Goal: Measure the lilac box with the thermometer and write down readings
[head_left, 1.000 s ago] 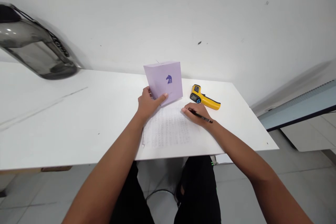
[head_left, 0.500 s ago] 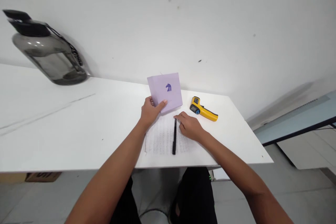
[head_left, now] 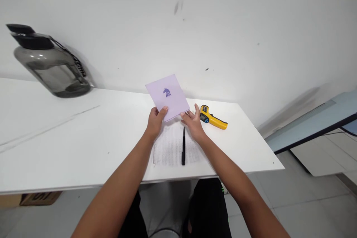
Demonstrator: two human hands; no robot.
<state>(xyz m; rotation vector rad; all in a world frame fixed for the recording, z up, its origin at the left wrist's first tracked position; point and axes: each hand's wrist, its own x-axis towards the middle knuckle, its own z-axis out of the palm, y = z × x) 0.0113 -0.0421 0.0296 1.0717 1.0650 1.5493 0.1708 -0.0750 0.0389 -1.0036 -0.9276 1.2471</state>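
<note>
A light purple booklet with a dark horse-head mark on its cover is held tilted over the back of the desk. My left hand grips its lower left corner, thumb on the cover and fingers behind. At the lower right edge, my right hand has its thumb on the booklet, some fingers behind it and one finger sticking out. Below both hands lies a paper sheet with rows of faint print. On that sheet rests a black pen, its tip pointing away from me.
Just right of my right hand lies a yellow infrared thermometer. A large grey water bottle stands at the back left of the white desk, near the wall. A cardboard box is on the floor below.
My right hand has moved up from the pen's tip to the booklet's edge and taken hold of it. The booklet has shifted left and turned anticlockwise in my left hand.
</note>
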